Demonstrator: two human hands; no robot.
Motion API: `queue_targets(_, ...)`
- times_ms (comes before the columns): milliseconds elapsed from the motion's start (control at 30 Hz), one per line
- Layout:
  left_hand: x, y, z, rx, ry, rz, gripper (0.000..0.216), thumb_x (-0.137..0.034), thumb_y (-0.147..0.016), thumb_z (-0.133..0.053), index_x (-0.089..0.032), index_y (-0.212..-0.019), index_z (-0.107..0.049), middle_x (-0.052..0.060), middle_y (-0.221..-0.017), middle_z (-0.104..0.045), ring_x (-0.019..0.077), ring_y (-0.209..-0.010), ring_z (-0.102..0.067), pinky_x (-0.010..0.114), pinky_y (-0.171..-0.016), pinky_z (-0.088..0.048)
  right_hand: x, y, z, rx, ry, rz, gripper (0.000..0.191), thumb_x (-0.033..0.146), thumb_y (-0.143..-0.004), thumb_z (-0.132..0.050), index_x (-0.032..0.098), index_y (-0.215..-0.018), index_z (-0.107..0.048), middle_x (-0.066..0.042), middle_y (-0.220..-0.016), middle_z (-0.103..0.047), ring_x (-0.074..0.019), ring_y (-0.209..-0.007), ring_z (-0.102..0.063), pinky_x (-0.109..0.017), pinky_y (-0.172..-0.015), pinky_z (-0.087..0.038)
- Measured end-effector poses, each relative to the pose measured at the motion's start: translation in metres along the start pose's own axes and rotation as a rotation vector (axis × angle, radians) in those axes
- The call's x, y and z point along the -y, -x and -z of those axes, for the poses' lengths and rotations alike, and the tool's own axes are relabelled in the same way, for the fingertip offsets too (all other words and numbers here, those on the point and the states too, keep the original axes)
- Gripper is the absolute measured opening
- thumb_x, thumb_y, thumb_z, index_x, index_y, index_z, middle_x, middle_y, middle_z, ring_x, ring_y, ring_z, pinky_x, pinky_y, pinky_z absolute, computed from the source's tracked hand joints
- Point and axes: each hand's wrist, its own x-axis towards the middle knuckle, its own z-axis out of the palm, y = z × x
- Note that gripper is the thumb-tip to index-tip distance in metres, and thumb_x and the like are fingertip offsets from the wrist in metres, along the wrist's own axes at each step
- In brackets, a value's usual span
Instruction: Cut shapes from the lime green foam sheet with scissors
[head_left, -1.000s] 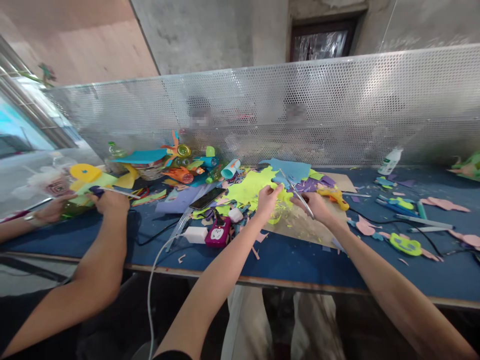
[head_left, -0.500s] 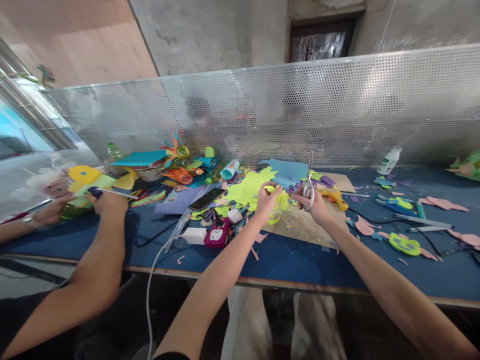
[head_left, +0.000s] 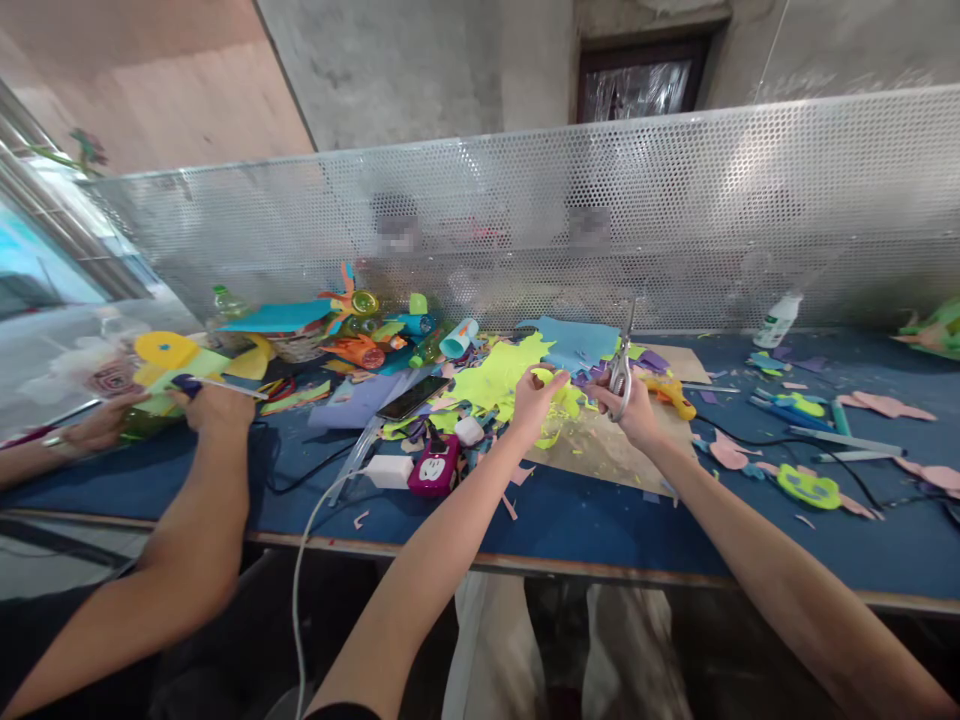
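My left hand (head_left: pixel 534 400) pinches a small curled piece of yellow-green foam (head_left: pixel 553 378) above a brown cardboard sheet (head_left: pixel 600 452) on the blue table (head_left: pixel 585 520). My right hand (head_left: pixel 634 408) grips metal scissors (head_left: pixel 621 362), their blades pointing up and away from me. The two hands are close together over a large yellow-green foam sheet (head_left: pixel 499 378) and a heap of coloured scraps.
A co-worker's hands (head_left: pixel 210 405) at the left hold a slim tool beside a yellow foam figure (head_left: pixel 169 352). A phone (head_left: pixel 414 396), a magenta power strip (head_left: pixel 435 468), a white charger (head_left: pixel 390 470) and cables lie nearby. A glue bottle (head_left: pixel 780 320) stands by the perforated metal screen (head_left: pixel 675 210).
My right hand has swung the scissors from pointing left and low to pointing upright. My left hand has shifted slightly with the foam piece.
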Motion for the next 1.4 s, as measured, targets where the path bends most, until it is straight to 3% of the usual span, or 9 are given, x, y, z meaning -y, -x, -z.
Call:
queue_targets(533, 0.005, -0.003, 0.001, 0.047, -0.031, -0.025, 0.044, -0.047, -0.065, -0.086, -0.02, -0.091, -0.062, -0.008, -0.059, -0.024, 0.0055, -0.048, -0.027, 0.021, -0.046, -0.027, 0.012, 0.004, -0.005, 0.051, -0.004, -0.045, 0.033, 0.045, -0.068, -0.079, 0.023, -0.075, -0.056, 0.005, -0.055, -0.055, -0.0108, -0.044, -0.05, -0.025, -0.042, -0.04)
queue_targets(700, 0.008, -0.003, 0.0, 0.184, -0.046, 0.036, 0.049, -0.052, -0.065, -0.084, -0.019, -0.071, -0.048, -0.006, -0.061, -0.036, 0.008, -0.058, -0.045, 0.021, -0.058, -0.039, 0.004, 0.001, -0.003, -0.024, -0.007, -0.021, 0.031, 0.045, -0.071, -0.076, 0.023, -0.077, -0.054, 0.007, -0.055, -0.053, -0.011, -0.046, -0.05, -0.025, -0.044, -0.041)
queue_targets(800, 0.008, -0.004, 0.003, 0.267, -0.128, 0.085, 0.051, -0.058, -0.068, -0.079, -0.019, -0.066, -0.046, -0.003, -0.063, -0.046, 0.0119, -0.066, -0.055, 0.023, -0.061, -0.04, 0.001, 0.0, 0.0, -0.049, 0.004, 0.009, 0.03, 0.044, -0.072, -0.075, 0.024, -0.076, -0.054, 0.006, -0.058, -0.054, -0.0113, -0.048, -0.05, -0.025, -0.045, -0.041)
queue_targets(1100, 0.011, -0.004, 0.008, 0.212, -0.393, -0.048, 0.05, -0.061, -0.071, -0.075, -0.016, -0.056, -0.057, 0.0, -0.051, -0.049, 0.012, -0.052, -0.048, 0.026, -0.053, -0.031, -0.001, 0.0, -0.001, -0.064, 0.065, -0.007, 0.033, 0.044, -0.068, -0.079, 0.023, -0.083, -0.058, 0.003, -0.068, -0.059, -0.013, -0.052, -0.052, -0.027, -0.046, -0.047)
queue_targets(1267, 0.017, -0.005, 0.007, 0.245, -0.281, 0.057, 0.047, -0.056, -0.071, -0.076, -0.016, -0.061, -0.055, 0.004, -0.057, -0.059, 0.0161, -0.057, -0.062, 0.027, -0.056, -0.045, -0.005, -0.001, -0.001, -0.051, 0.056, 0.017, 0.033, 0.045, -0.069, -0.078, 0.024, -0.083, -0.057, 0.003, -0.071, -0.06, -0.0129, -0.054, -0.052, -0.027, -0.047, -0.047)
queue_targets(1400, 0.022, -0.006, 0.006, 0.24, -0.171, 0.13, 0.049, -0.049, -0.067, -0.081, -0.02, -0.059, -0.043, 0.001, -0.051, -0.054, 0.0245, -0.065, -0.071, 0.033, -0.06, -0.055, -0.006, -0.001, -0.002, -0.059, 0.068, 0.017, 0.035, 0.048, -0.069, -0.077, 0.024, -0.083, -0.055, 0.002, -0.072, -0.061, -0.0129, -0.055, -0.052, -0.027, -0.048, -0.047)
